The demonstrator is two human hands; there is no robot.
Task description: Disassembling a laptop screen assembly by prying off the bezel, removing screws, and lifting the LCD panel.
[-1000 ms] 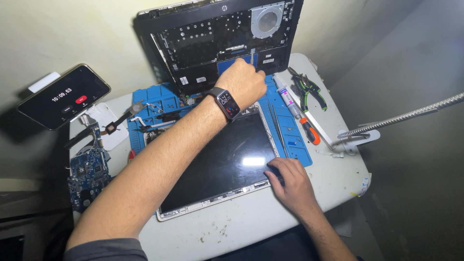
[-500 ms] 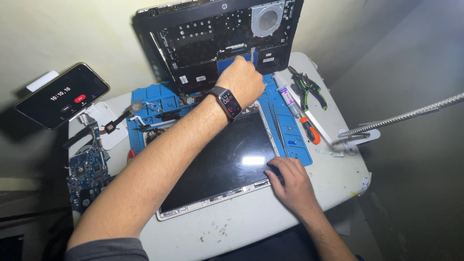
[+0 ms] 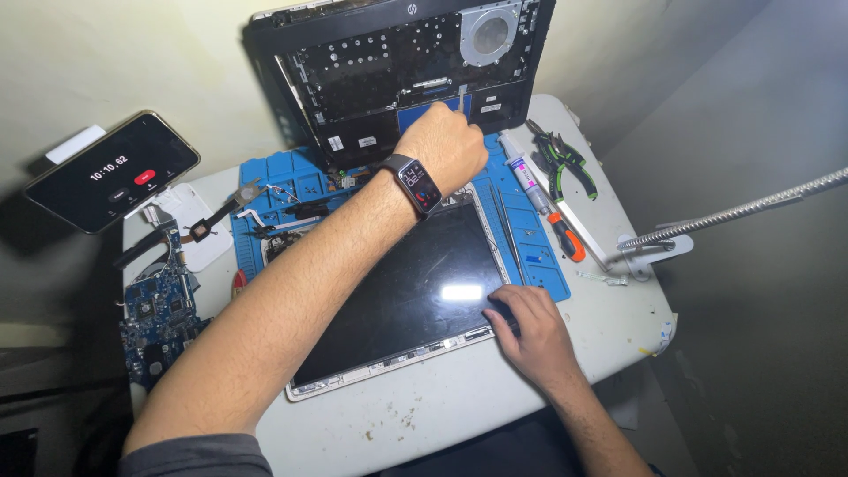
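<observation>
A laptop display panel (image 3: 397, 300) with a dark glass face lies flat on the white table (image 3: 459, 397). My left hand (image 3: 450, 146), with a smartwatch (image 3: 415, 184) on the wrist, is closed in a fist at the panel's far right corner, right below the opened laptop base (image 3: 397, 62) that leans against the wall. Whatever is inside the fist is hidden. My right hand (image 3: 530, 331) grips the panel's near right corner with curled fingers.
A blue repair mat (image 3: 274, 177) lies under the panel. Tweezers (image 3: 505, 221), a paste syringe (image 3: 526, 181), an orange-handled screwdriver (image 3: 565, 238) and green pliers (image 3: 565, 163) lie to the right. A circuit board (image 3: 159, 309) and a phone (image 3: 110, 172) are on the left. A gooseneck lamp arm (image 3: 733, 212) reaches in from the right.
</observation>
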